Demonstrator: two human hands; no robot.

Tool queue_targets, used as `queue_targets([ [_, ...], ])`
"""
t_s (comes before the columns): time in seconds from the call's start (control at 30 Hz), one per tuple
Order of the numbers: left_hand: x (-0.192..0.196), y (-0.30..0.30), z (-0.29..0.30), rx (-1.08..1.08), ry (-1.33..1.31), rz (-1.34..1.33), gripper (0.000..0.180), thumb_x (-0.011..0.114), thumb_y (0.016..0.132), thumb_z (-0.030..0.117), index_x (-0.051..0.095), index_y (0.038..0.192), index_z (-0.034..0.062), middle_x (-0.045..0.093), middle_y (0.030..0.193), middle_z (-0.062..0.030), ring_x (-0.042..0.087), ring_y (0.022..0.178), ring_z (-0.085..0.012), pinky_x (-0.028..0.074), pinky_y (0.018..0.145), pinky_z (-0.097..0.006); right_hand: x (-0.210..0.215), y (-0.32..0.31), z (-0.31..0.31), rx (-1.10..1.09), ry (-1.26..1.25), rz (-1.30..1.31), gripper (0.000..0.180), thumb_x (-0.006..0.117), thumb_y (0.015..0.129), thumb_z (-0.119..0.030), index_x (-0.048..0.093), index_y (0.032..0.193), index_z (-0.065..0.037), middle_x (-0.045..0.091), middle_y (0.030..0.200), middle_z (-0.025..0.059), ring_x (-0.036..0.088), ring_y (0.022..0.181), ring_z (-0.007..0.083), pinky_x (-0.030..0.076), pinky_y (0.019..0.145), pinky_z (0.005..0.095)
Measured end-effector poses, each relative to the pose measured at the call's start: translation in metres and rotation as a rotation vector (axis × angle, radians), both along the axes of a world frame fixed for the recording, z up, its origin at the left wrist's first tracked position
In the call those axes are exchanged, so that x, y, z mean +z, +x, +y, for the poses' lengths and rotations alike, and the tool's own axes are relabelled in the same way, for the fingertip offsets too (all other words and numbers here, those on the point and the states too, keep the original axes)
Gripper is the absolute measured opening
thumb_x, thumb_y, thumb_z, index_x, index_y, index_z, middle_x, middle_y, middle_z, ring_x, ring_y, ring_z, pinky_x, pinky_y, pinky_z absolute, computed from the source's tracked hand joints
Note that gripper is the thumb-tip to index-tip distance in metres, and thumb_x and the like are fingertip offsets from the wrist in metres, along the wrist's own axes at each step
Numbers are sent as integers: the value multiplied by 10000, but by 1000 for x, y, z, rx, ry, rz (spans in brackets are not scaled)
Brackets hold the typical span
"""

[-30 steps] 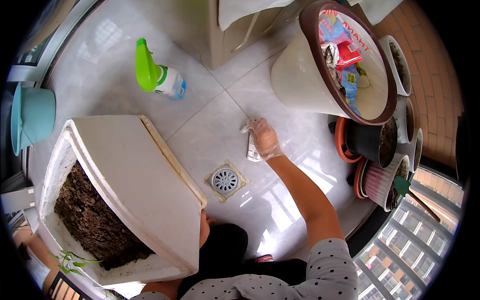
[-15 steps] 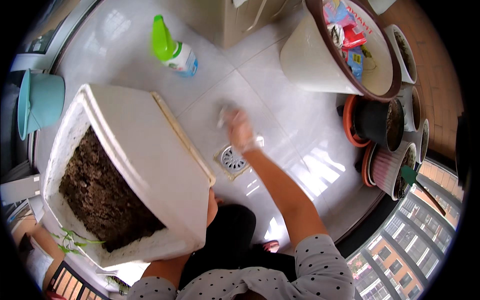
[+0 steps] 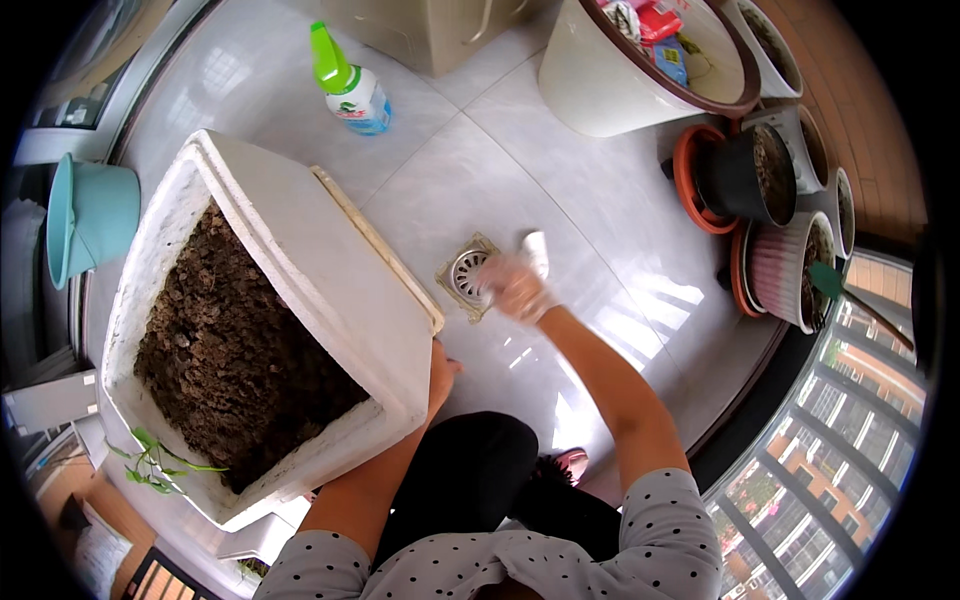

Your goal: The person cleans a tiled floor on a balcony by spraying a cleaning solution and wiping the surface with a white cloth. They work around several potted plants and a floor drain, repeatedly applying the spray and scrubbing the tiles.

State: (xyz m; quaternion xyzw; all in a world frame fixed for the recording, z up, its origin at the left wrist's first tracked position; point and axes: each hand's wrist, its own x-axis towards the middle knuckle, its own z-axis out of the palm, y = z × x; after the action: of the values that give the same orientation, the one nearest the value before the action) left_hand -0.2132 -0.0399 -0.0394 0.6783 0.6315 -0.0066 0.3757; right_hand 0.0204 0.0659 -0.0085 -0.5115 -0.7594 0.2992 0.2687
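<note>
Right, the right hand [image 3: 515, 288], in a clear plastic glove, was down at the grey tiled floor [image 3: 590, 190], fingers curled closed over a white wipe [image 3: 536, 252]; motion blur hid the finger detail. Wipe stuck out past the hand's upper right side. Fingertips sat at the right edge of the round metal floor drain [image 3: 468, 274], whose square surround looked grimy.

Left hand [image 3: 445, 370], bare, was at the lower right edge of the white foam box [image 3: 330, 270], forearm running beneath it; partly hidden, so can't tell how tight the grip was. Box was tilted, open side facing left, dark crumbly soil [image 3: 235, 350] inside. Green seedling [image 3: 160, 465] showed at its lower left rim.

Spray bottle [image 3: 360, 105], green trigger head, was on the tiles beyond the box. Light blue bucket [image 3: 105, 215] at far left. Upper right: cream bin [image 3: 595, 85], brown rim, crumpled packets [image 3: 660, 40] inside. Below that, a black pot [image 3: 735, 175] by an orange-red saucer [image 3: 688, 185], then a ribbed pink-and-white pot [image 3: 785, 265].
</note>
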Motion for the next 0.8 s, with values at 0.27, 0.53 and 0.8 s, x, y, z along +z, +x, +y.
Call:
queue_targets([
  [0.27,37,37,20,61,-146,-58,343,820,480,214,580,571,-14,567,574,-140,544,545,-281,418,546,-379,-24,29,33,-562,151,-281,242,507,651,32,616,844,-67,594,887,131,553,855,290,458,763,370],
  [0.53,42,28,28,-368,-335,176,223,665,692,194,635,740,-21,629,728,-187,612,711,-338,484,654,-413,53,-7,-78,-955,-683,963,310,461,755,85,596,1005,-40,618,876,32,552,796,75,438,680,189],
  [0.8,292,71,-125,-1309,-589,-475,129,483,760,41,518,878,3,589,801,-181,601,780,-340,489,669,-430,120,80,-201,-1180,-780,963,300,551,820,-25,520,1117,4,602,962,63,595,855,154,484,750,266],
])
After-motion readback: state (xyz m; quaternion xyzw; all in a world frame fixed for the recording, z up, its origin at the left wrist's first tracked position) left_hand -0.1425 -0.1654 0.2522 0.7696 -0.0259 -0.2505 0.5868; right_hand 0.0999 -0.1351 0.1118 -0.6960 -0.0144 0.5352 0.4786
